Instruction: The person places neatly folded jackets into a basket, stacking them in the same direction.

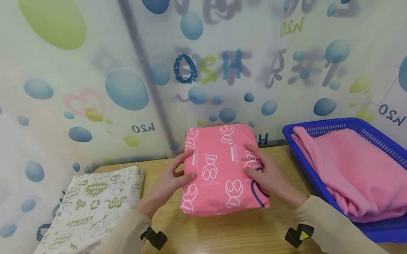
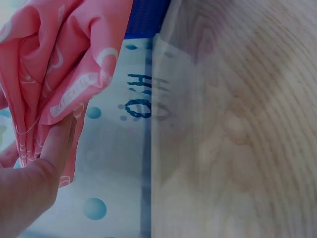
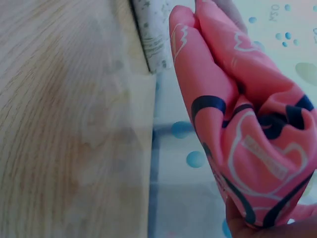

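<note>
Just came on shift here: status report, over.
Left hand, right hand gripping pink bundle. Bundle held off table. Blue basket to the right, not touching.

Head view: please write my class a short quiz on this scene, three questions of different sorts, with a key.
1. True or false: the left hand and the right hand both hold the pink printed bundle.

2. Short answer: what lies in the blue basket?

3. Fill in the blank: in the head view, the white green-printed fabric lies to the ____ of the bundle.

Key:
1. True.
2. A plain pink cloth.
3. Left.
</note>
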### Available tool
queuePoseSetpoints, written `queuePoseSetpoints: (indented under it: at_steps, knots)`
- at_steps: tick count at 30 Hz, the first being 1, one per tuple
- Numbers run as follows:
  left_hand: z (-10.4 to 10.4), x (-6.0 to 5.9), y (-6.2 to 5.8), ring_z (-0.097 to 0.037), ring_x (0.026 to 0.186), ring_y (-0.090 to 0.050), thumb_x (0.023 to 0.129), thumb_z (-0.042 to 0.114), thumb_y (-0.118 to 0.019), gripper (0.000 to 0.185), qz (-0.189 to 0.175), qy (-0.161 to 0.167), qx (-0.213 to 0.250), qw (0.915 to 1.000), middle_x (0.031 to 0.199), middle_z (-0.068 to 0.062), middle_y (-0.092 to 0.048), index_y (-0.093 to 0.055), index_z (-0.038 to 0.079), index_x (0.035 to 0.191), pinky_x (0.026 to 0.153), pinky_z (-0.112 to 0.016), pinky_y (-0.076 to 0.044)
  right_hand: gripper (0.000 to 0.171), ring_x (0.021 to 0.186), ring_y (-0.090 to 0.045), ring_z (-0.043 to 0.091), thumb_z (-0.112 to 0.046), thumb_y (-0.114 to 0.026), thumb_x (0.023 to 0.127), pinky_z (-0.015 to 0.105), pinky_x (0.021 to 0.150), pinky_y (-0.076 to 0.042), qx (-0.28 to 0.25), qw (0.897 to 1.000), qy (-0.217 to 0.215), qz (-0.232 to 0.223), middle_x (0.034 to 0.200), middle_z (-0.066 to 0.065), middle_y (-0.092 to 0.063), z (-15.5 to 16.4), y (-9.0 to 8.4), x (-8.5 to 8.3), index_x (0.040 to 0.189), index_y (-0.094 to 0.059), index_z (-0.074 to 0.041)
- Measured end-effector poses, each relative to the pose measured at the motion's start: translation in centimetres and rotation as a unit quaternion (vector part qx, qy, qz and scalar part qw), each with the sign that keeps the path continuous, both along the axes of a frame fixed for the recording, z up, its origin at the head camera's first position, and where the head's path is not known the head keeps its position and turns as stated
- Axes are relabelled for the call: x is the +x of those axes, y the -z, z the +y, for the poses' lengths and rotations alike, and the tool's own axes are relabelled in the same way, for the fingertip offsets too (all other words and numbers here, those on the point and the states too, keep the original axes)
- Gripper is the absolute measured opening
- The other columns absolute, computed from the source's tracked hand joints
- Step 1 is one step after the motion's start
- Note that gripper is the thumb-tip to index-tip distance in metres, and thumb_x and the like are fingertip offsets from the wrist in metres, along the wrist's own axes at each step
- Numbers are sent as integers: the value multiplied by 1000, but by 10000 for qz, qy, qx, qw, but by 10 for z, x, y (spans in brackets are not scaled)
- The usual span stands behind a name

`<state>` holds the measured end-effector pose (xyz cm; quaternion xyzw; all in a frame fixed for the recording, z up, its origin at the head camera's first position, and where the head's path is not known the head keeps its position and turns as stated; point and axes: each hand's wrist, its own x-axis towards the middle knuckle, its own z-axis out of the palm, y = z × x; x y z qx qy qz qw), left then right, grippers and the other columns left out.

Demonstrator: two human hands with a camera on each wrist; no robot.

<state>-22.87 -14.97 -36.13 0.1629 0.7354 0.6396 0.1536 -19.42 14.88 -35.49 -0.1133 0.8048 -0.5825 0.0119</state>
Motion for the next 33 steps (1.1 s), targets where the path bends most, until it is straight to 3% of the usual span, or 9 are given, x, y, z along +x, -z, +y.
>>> queuePoseSetpoints:
  at_steps: [5,12,19,25,29,31,33]
  knots:
    - [3,1,-8,-35,116,-53,91,11,-66,65,-8,165,22,9999,146,-9,-30,-37,27,147,82,-44,-53,69,83,-62,23,-18,-57,96,31,72,-53,26,9997,-237,-66,132,29,-37,10,-17,7,154,-20,-11]
    - [14,5,-18,-33,117,-53,90,11,-67,66,-116,274,149,9994,144,-7,-31,-39,29,146,82,-44,-53,70,84,-65,22,-22,-60,96,32,77,-52,495,9987,-141,38,133,27,-42,26,-29,12,154,-22,-17]
    - [42,1,-21,-32,115,-55,91,7,-65,67,-239,436,528,9974,144,-9,-31,-36,25,148,84,-43,-53,67,94,-60,26,-19,-60,94,26,78,-48,953,9942,126,476,139,26,-40,54,-31,6,153,-28,-13]
    - [64,-3,-19,-32,111,-57,91,4,-63,67,-173,663,838,9941,141,-11,-34,-34,24,148,84,-43,-53,68,110,-54,35,-24,-61,94,26,84,-45,1316,9904,138,407,143,27,-33,80,-36,2,153,-28,-13]
    - [79,-3,-22,-32,110,-58,90,4,-63,66,-105,714,1013,9922,140,-13,-35,-35,23,147,85,-43,-52,67,116,-49,38,-28,-60,96,19,78,-45,1317,9908,5,311,151,24,-23,98,-43,3,153,-27,-16]
    - [86,-4,-23,-32,111,-58,90,4,-63,66,-78,737,1076,9914,139,-13,-36,-35,22,147,85,-43,-52,68,122,-43,40,-30,-58,97,22,82,-44,1356,9905,-80,192,154,21,-17,108,-47,4,154,-24,-19]
    - [93,-4,-23,-31,111,-58,90,4,-63,65,-72,765,1128,9906,139,-13,-36,-36,22,147,85,-43,-52,67,124,-42,41,-31,-56,98,24,82,-45,1510,9883,-124,155,154,21,-20,116,-49,4,154,-23,-20]
